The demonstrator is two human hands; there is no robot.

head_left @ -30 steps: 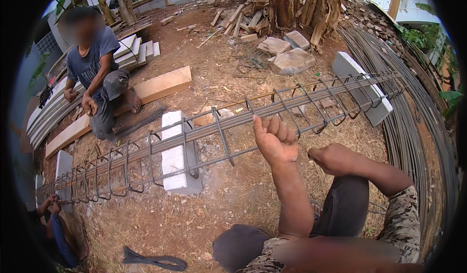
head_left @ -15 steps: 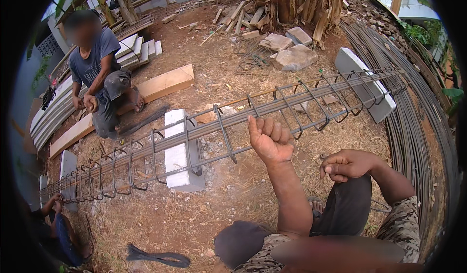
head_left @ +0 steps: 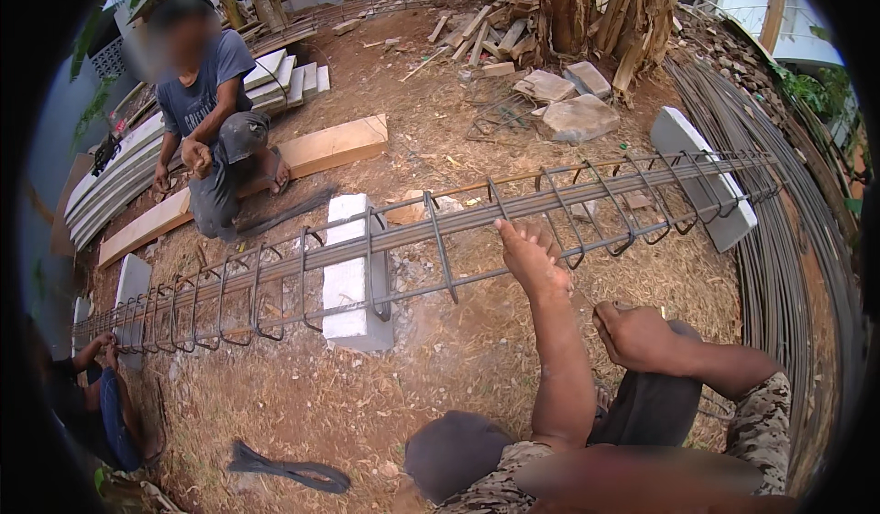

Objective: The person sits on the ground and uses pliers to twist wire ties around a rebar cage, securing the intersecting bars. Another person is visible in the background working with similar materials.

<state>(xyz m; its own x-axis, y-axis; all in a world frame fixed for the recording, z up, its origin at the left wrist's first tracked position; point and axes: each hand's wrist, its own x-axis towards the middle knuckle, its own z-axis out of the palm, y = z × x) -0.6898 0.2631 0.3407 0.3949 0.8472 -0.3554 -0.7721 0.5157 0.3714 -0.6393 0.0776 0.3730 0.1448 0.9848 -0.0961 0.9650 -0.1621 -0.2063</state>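
Observation:
A long steel rebar cage (head_left: 412, 230), with square stirrups along its bars, rests across white blocks. My left hand (head_left: 536, 257) is at the cage's near side, right of its middle. Its fingers are curled and its thumb is up against the bars; what lies inside the grip is hidden. Closer to me, my right hand (head_left: 642, 335) is closed in a fist above my knee, back of the hand up. A tiny pale tip shows by its knuckles, too small to name. The middle white block (head_left: 353, 322) stands under the cage, left of my hands.
One person (head_left: 211, 102) squats beyond the cage beside a wooden plank (head_left: 335, 143). Another person (head_left: 105, 386) touches the cage's left end. A black wire bundle (head_left: 289, 468) lies on the ground. Long bars (head_left: 779, 276) run along the right, and stone slabs (head_left: 579, 115) lie beyond.
My left hand has turned and moved up against the bars. My right fist has rolled back-up and shifted slightly nearer. The squatting person has raised one hand. The whole view has shifted slightly.

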